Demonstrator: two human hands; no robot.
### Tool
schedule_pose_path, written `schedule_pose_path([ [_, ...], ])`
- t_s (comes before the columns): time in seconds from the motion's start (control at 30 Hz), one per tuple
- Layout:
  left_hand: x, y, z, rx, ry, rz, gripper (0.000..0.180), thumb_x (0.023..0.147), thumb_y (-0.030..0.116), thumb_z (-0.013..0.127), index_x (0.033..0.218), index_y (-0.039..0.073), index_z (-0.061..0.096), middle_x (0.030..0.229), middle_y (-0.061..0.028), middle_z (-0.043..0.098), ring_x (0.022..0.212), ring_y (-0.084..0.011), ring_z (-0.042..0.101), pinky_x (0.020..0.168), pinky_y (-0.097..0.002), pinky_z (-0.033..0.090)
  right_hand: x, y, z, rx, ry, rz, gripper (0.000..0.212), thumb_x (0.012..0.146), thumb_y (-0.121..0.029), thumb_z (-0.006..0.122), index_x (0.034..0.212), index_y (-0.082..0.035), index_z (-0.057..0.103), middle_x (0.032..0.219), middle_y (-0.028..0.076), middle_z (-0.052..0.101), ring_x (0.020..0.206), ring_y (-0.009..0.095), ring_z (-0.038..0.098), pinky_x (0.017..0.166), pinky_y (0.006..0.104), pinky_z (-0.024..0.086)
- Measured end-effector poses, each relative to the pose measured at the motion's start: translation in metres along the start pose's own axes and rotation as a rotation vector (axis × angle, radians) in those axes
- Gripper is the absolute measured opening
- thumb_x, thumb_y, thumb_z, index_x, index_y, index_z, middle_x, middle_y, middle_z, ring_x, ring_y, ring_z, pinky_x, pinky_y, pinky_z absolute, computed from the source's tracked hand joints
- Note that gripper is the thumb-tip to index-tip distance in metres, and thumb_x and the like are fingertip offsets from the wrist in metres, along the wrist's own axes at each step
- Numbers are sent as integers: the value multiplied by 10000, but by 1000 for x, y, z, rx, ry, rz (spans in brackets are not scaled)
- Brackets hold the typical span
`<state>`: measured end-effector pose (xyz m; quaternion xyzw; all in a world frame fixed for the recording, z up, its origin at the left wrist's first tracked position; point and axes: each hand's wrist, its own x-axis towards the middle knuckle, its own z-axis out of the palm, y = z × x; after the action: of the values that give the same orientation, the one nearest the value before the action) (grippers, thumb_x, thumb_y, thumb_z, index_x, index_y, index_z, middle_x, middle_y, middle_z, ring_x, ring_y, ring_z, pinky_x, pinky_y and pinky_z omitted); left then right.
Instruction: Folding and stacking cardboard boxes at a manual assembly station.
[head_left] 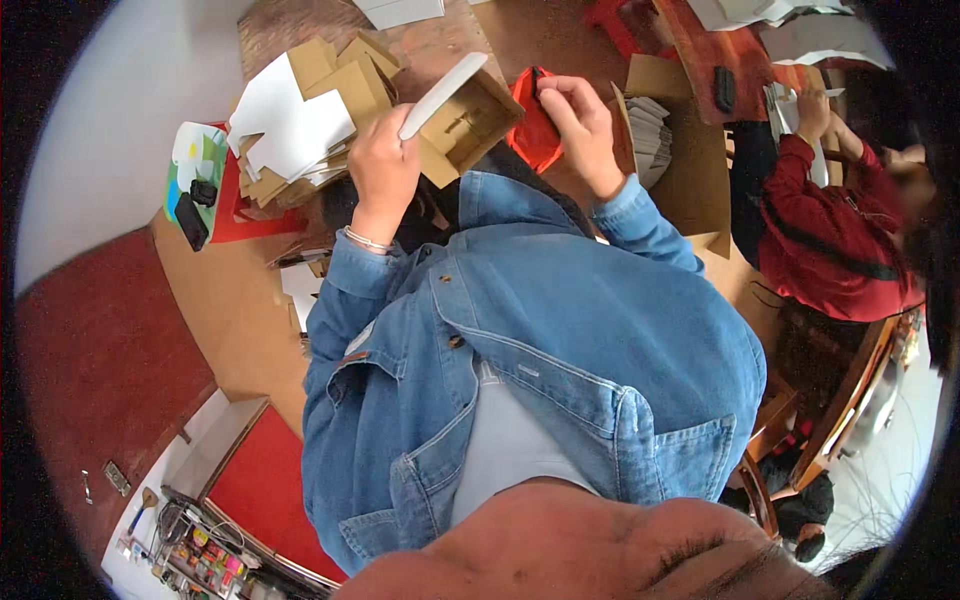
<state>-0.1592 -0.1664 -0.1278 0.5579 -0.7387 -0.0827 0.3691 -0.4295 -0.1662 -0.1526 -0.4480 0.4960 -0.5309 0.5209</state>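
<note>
My left hand [385,165] grips a small cardboard box [484,112] by its left side. The box is open toward me, tilted, brown inside, with a white flap standing up along its upper left edge. To its right, my right hand [583,130] is closed, with thumb and fingers brought together. Whatever sits between those fingertips is too small to name. Just behind them lies a bright red, smooth thing [538,130] with a dark edge; I cannot tell whether my fingers touch it. Left of my left hand is a pile of flat white and brown carton blanks [295,120].
A large open cardboard carton [695,160] on the right holds stacked pale pieces. On the left, a phone [191,221] lies by a red stool [245,215]. At far right, a person in a red top [825,240] handles white pieces near a wooden table [700,60].
</note>
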Motion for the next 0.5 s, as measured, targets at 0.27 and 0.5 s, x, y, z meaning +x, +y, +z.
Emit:
schedule_pose_path([
  [0.27, 32, -8, 17, 95, -29, 72, 151, 920, 118, 640, 1057, 105, 702, 924, -142, 711, 862, -380, 684, 733, -473, 549, 41, 11, 75, -1298, -505, -727, 170, 891, -84, 608, 1029, -27, 691, 940, 125, 704, 868, 246, 713, 690, 386, 596],
  [0.5, 41, -33, 27, 31, -35, 13, 156, 942, 147, 634, 1064, 87, 711, 906, -199, 706, 831, -429, 678, 693, -501, 537, 119, 63, 101, -1525, -846, -784, 175, 874, -164, 613, 816, -85, 758, 861, 113, 768, 763, 274, 761, 619, 430, 604],
])
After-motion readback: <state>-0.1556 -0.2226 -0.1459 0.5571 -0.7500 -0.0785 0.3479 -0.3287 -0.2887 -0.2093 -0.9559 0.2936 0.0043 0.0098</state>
